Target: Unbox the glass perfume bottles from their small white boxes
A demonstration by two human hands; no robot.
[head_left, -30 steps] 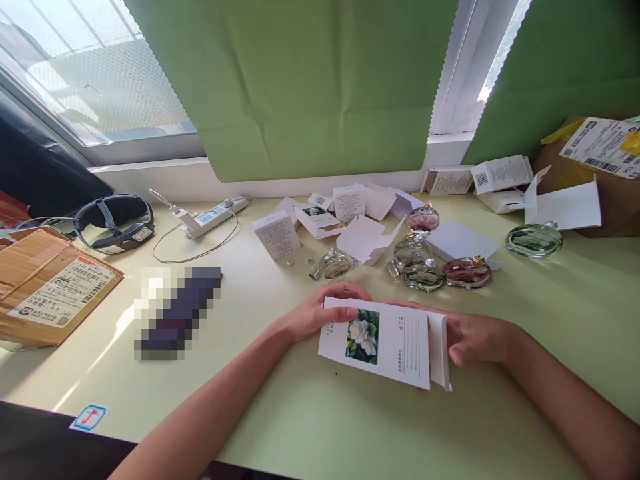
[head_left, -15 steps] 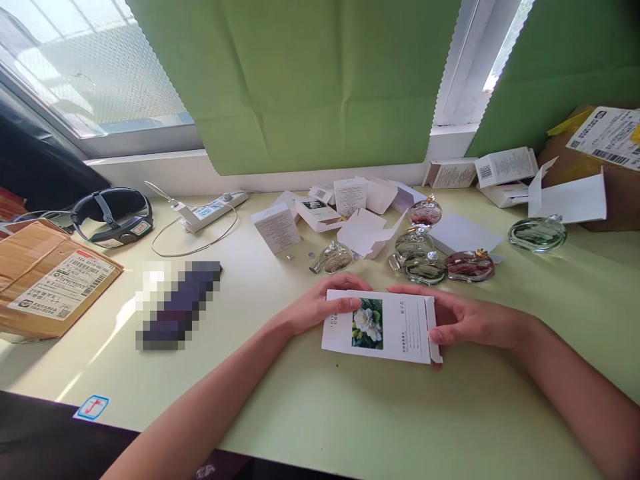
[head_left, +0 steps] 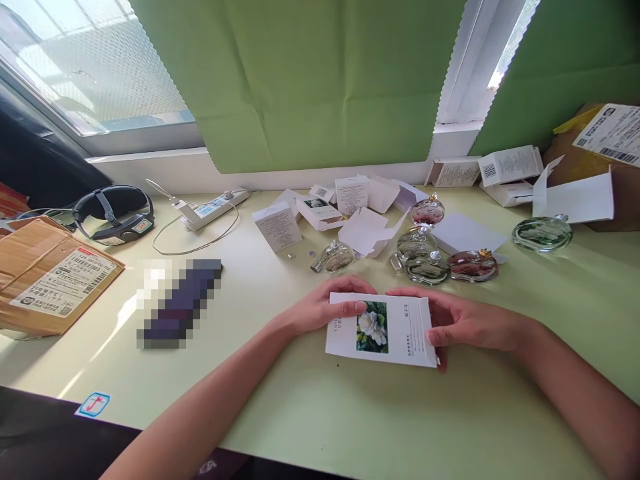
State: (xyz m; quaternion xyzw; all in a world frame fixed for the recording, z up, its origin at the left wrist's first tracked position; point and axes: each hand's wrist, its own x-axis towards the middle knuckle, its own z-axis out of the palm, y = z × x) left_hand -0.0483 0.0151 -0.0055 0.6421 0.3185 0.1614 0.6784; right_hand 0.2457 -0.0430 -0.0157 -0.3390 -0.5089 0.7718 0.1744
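At the desk's (head_left: 500, 413) left edge I see a brown cardboard parcel (head_left: 50, 283) with a printed label, then a black head strap (head_left: 114, 212) and a white power strip (head_left: 210, 209) toward the back edge. My left hand (head_left: 320, 308) pinches the left end of a flat white carton (head_left: 383, 328) printed with a white flower; it lies near the desk's middle. My right hand (head_left: 463, 321) clamps its right end, thumb on top. The hands are apart, the carton between them. To crease it cleanly, I judge I should press along the scored folds, keeping the thin card flat. Behind, rounded glass bottles (head_left: 425, 267) gleam among small matte boxes (head_left: 277, 227).
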